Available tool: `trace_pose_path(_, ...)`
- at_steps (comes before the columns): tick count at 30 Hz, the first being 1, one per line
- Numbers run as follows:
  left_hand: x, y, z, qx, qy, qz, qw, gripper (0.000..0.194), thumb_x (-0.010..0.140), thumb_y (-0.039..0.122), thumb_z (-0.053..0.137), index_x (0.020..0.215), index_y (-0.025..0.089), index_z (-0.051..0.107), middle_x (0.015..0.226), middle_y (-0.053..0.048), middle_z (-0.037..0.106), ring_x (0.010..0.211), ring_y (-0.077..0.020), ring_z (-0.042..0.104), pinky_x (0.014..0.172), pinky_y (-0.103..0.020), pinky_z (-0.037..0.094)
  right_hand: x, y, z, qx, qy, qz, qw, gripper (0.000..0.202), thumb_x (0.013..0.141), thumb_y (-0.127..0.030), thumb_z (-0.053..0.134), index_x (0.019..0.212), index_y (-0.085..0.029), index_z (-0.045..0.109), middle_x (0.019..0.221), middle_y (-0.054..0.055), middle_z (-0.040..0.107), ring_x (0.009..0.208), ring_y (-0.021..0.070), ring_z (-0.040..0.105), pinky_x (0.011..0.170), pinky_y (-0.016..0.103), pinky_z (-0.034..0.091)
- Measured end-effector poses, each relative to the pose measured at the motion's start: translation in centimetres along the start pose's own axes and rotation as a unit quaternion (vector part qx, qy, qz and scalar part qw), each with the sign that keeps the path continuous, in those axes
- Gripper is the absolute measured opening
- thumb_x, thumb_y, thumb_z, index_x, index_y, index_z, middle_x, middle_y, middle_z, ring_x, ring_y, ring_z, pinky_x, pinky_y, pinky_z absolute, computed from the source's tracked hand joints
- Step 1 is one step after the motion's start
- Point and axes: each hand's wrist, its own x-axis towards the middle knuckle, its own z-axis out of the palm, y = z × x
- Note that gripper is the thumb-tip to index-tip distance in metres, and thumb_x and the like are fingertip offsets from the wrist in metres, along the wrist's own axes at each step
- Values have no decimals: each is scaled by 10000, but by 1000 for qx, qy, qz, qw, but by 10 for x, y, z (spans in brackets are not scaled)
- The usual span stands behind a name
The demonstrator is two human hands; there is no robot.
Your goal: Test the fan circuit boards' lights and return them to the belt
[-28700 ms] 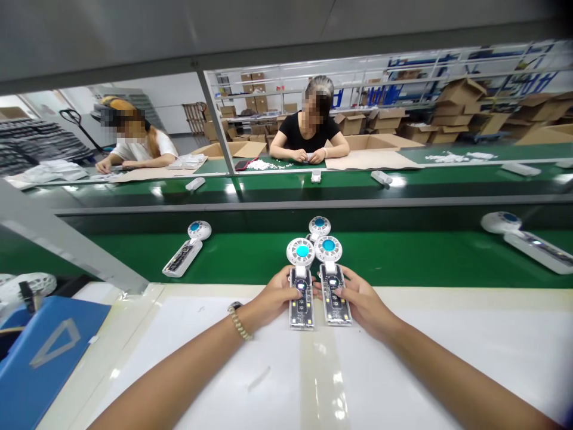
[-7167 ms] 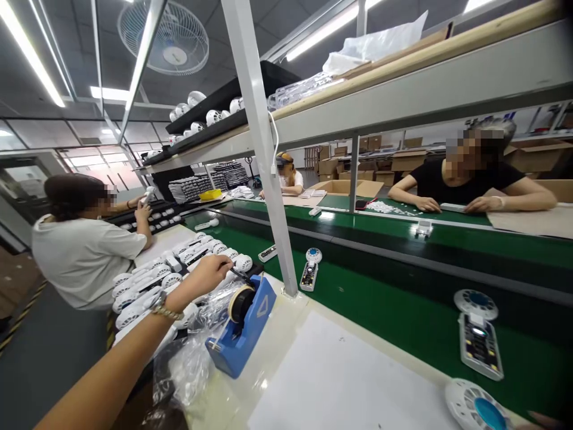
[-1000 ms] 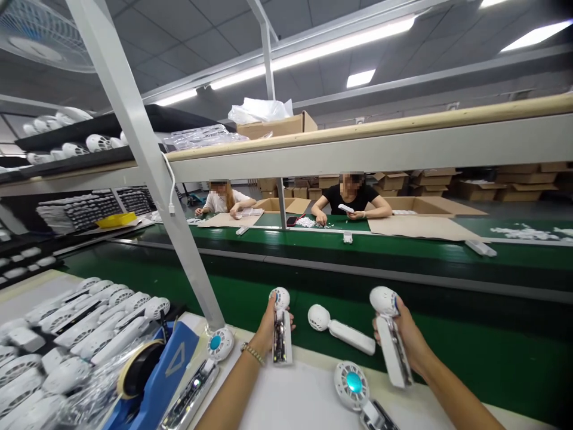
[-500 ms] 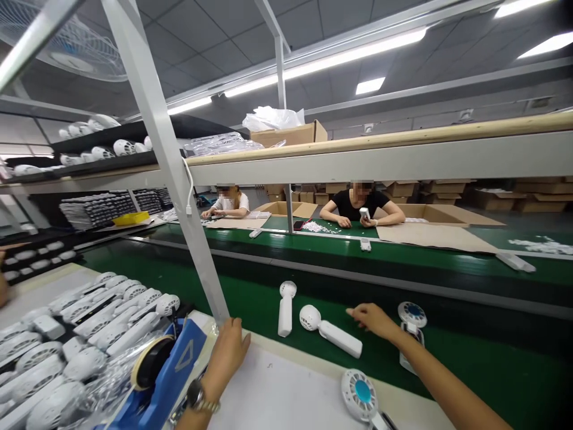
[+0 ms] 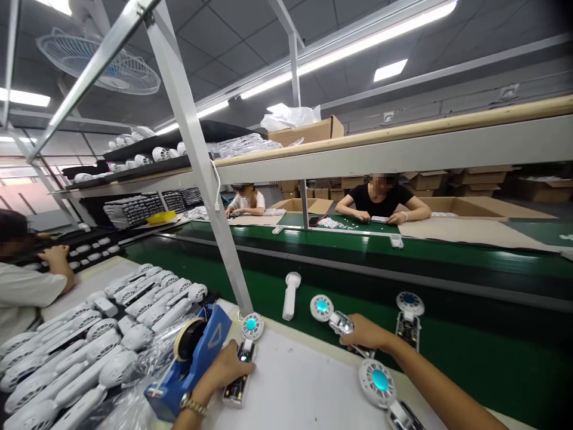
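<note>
My left hand [image 5: 228, 365] is closed around the handle of a white handheld fan [image 5: 253, 326], over the white work surface. Its turquoise centre faces up, and the handle's circuitry is exposed. Over the belt's near edge, my right hand [image 5: 363, 332] grips the handle of a second handheld fan [image 5: 321, 307], whose head points left. Below that hand, a third fan [image 5: 377, 382] lies with its handle open. Another open-handled fan [image 5: 410, 303] is on the belt behind my right forearm. A closed white fan [image 5: 290, 298] lies farther left on the belt.
Left of my left hand stands a blue tape dispenser [image 5: 192, 358], beside rows of white fans [image 5: 102, 334] and clear plastic bags. A slanted metal post [image 5: 210, 197] rises ahead. Co-workers sit across the green belt [image 5: 483, 340]; another person's arm [image 5: 56, 269] is at left.
The view has swung left. My left hand, earlier beside the post, now grips a fan on the work surface. My right hand has closed on a fan it was reaching towards.
</note>
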Motion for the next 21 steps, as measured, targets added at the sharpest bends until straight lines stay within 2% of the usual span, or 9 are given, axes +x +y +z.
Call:
trace_pose_path(2, 0, 8, 3, -51, -41, 28, 997, 281, 513, 290, 625, 725, 165, 490, 666, -15, 553, 722, -249, 551, 662, -322, 411, -21, -2, -10, 55, 12, -9, 998, 327, 643, -362, 637, 879, -159, 537, 790, 42, 630, 652, 174, 623, 544, 253, 481)
trace_pose_path(4, -2, 20, 8, -167, -146, 46, 974, 356, 557, 289, 623, 876, 173, 515, 664, 9, 552, 658, -212, 560, 626, -312, 431, -41, -1, -21, 141, 47, -15, 989, 412, 713, -428, 575, 1027, -186, 464, 941, 66, 610, 680, 160, 628, 586, 272, 505)
trace_pose_path(6, -6, 35, 18, -316, -243, 51, 916, 519, 606, 320, 648, 1071, 218, 443, 713, 12, 559, 597, -186, 564, 563, -308, 449, -59, 6, -29, 248, 97, -12, 964, 430, 741, -423, 549, 1088, -195, 433, 952, 76, 612, 620, 153, 616, 553, 282, 504)
trace_pose_path(7, -7, 43, 24, -379, -265, 49, 885, 592, 623, 338, 662, 1137, 239, 386, 760, 1, 566, 584, -179, 567, 535, -305, 455, -66, 12, -31, 299, 120, -9, 947, 436, 746, -399, 546, 1112, -198, 423, 927, 75, 623, 596, 158, 611, 532, 285, 499)
trace_pose_path(10, -4, 65, 47, -496, -233, 45, 835, 615, 651, 362, 672, 1157, 249, 341, 889, -44, 570, 624, -176, 588, 515, -299, 478, -83, 36, -33, 380, 164, 8, 910, 508, 742, -336, 539, 1197, -187, 369, 780, 60, 660, 583, 183, 615, 509, 277, 480)
trace_pose_path(14, 4, 72, 73, -575, -210, 45, 789, 462, 645, 246, 658, 1031, 215, 407, 941, -58, 573, 751, -197, 614, 602, -296, 495, -96, 64, -26, 395, 203, 32, 895, 673, 720, -384, 560, 1286, -154, 279, 624, 36, 660, 539, 182, 604, 500, 251, 449)
trace_pose_path(17, 8, 66, 82, -590, -208, 48, 778, 484, 627, 177, 649, 1040, 219, 400, 994, -61, 565, 827, -211, 612, 642, -295, 495, -100, 74, -21, 379, 237, 33, 894, 798, 671, -442, 592, 1325, -158, 234, 611, 23, 661, 553, 199, 610, 517, 266, 449)
trace_pose_path(21, 10, 58, 86, -592, -207, 53, 777, 516, 634, 194, 666, 1065, 235, 385, 1018, -58, 553, 883, -226, 596, 698, -346, 501, -97, 79, -17, 348, 254, 25, 902, 875, 631, -500, 609, 1341, -158, 228, 598, 18, 653, 574, 224, 616, 531, 292, 449)
